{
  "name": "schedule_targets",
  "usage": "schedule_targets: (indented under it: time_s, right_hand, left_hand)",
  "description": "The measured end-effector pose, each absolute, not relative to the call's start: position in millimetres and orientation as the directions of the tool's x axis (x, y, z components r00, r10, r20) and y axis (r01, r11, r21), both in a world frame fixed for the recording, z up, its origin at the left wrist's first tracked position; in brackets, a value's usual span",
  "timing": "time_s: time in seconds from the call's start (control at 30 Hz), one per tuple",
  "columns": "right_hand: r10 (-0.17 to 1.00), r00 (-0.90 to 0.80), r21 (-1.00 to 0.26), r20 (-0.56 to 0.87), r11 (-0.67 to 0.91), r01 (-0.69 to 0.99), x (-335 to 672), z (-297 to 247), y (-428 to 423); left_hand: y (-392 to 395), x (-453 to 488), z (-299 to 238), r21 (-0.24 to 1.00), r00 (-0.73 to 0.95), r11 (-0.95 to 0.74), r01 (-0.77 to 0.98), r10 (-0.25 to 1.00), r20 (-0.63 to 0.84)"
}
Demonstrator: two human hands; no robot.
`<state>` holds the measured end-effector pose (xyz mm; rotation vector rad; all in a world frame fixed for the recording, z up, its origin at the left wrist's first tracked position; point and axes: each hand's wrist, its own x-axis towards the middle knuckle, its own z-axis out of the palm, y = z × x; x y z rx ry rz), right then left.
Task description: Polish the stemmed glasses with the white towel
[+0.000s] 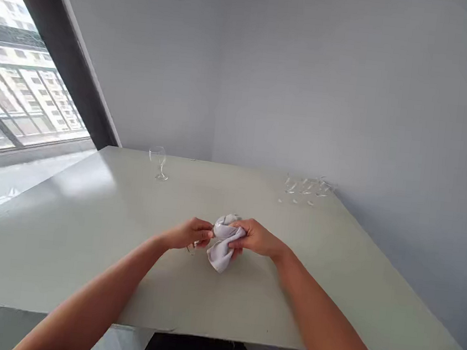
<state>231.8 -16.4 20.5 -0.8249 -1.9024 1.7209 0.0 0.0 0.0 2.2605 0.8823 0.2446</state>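
Note:
My left hand (189,232) is closed around the stem and foot of a clear wine glass (192,245), held a little above the pale table (86,226). A white cloth (221,246) is bunched around the bowl of that glass. My right hand (254,237) grips this cloth with fingers pressed into it. Most of the glass is hidden by the cloth and both hands.
One clear wine glass (158,162) stands upright at the far left of the table. Several more clear glasses (307,186) stand together at the far right, close to the wall. A large window (17,85) is on the left.

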Motion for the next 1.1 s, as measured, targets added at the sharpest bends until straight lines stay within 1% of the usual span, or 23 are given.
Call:
schedule_targets:
  time_s: [0.03,0.07,0.1,0.13,0.17,0.2,0.23,0.27,0.3,0.37,0.43,0.5,0.57,0.6,0.63,0.7,0.73,0.8,0.87,0.93,1.03,1.1]
  right_hand:
    - [0.758,-0.651,-0.996,-0.044,0.018,0.088,227,13,-13]
    - [0.812,-0.583,-0.999,-0.029,-0.008,0.039,223,7,-10]
    - [0.851,-0.525,-0.999,-0.023,-0.035,-0.013,219,1,-8]
    - [0.878,-0.479,-0.996,-0.023,-0.062,-0.066,215,-2,-8]
    - [0.9,-0.435,-0.985,-0.034,-0.104,-0.138,211,-4,-8]
    - [0.907,-0.419,-0.97,-0.047,-0.141,-0.197,208,-5,-10]
    - [0.901,-0.431,-0.958,-0.054,-0.168,-0.232,206,-4,-12]
    - [0.885,-0.462,-0.955,-0.051,-0.179,-0.236,205,-2,-15]
    - [0.866,-0.499,-0.962,-0.043,-0.17,-0.212,204,0,-17]
    - [0.827,-0.561,-0.987,-0.038,-0.118,-0.107,205,4,-21]
    - [0.804,-0.592,-0.998,-0.053,-0.053,0.017,207,6,-22]
    - [0.797,-0.601,-0.994,-0.058,0.012,0.113,211,7,-21]
    - [0.788,-0.614,-0.981,-0.03,0.095,0.17,216,8,-20]
    - [0.78,-0.626,-0.972,-0.003,0.144,0.184,218,10,-20]
    - [0.767,-0.641,-0.961,0.028,0.197,0.194,221,11,-19]
    - [0.74,-0.666,-0.929,0.09,0.304,0.213,226,15,-18]
    - [0.73,-0.674,-0.905,0.114,0.356,0.233,229,17,-18]
    - [0.724,-0.672,-0.841,0.152,0.452,0.298,233,18,-16]
    - [0.737,-0.646,-0.756,0.199,0.535,0.377,236,17,-14]
    - [0.757,-0.598,-0.665,0.264,0.592,0.456,238,15,-11]
    - [0.789,-0.499,-0.562,0.358,0.609,0.56,245,12,-4]
    - [0.808,-0.381,-0.52,0.449,0.583,0.624,253,12,1]
  left_hand:
    - [-2,2,0,0.569,0.669,-0.573,0.59,0.742,0.053]
    - [-3,4,-1,0.473,0.596,-0.598,0.647,0.783,0.175]
    - [-4,6,-1,0.379,0.542,-0.613,0.693,0.79,0.287]
    - [-5,7,-1,0.288,0.509,-0.622,0.728,0.772,0.381]
    - [-5,7,0,0.179,0.501,-0.635,0.752,0.726,0.471]
    - [-5,6,0,0.086,0.519,-0.649,0.756,0.675,0.524]
    - [-4,4,0,0.018,0.551,-0.664,0.747,0.634,0.542]
    - [-3,2,0,-0.022,0.574,-0.675,0.738,0.61,0.546]
    - [-2,0,0,-0.042,0.593,-0.685,0.727,0.596,0.541]
    - [0,-5,-1,-0.04,0.628,-0.712,0.701,0.589,0.509]
    - [1,-7,-2,0.007,0.645,-0.735,0.678,0.6,0.474]
    - [-1,-6,-2,0.095,0.635,-0.732,0.675,0.642,0.43]
    - [-3,-4,1,0.227,0.606,-0.699,0.678,0.707,0.365]
    - [-5,-3,3,0.315,0.594,-0.671,0.671,0.741,0.314]
    - [-6,-3,6,0.421,0.585,-0.628,0.654,0.773,0.245]
    - [-9,-3,12,0.646,0.588,-0.487,0.588,0.806,0.072]
    - [-9,-3,14,0.741,0.605,-0.397,0.542,0.796,-0.016]
    - [-10,-4,19,0.866,0.657,-0.23,0.444,0.741,-0.14]
    - [-10,-3,21,0.926,0.693,-0.118,0.358,0.699,-0.179]
    - [-9,-2,21,0.951,0.687,-0.038,0.308,0.7,-0.194]
    - [-7,-1,18,0.951,0.629,0.027,0.308,0.744,-0.225]
    - [-4,-3,15,0.936,0.565,0.031,0.352,0.79,-0.238]
